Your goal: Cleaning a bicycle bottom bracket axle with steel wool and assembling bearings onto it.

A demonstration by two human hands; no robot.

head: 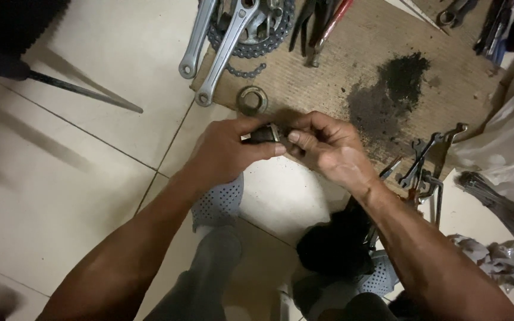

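Two hands, left hand (227,151) and right hand (328,148), clench fingers on one small dark metal part (264,134) above brown cardboard (352,53).

Pale glossy floor tiles (90,178) with dark grout lines, under soft dim light

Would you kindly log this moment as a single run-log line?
left hand: holds small dark part | right hand: fingers on same part | nearby: metal ring, crank arms, wrenches on cardboard

Glossy cream floor tiles (90,178); rough, grease-stained brown cardboard (352,59); dull silvery metal crank arms (221,53); perforated grey rubbery clogs (218,205); dark metal wrenches (426,157).
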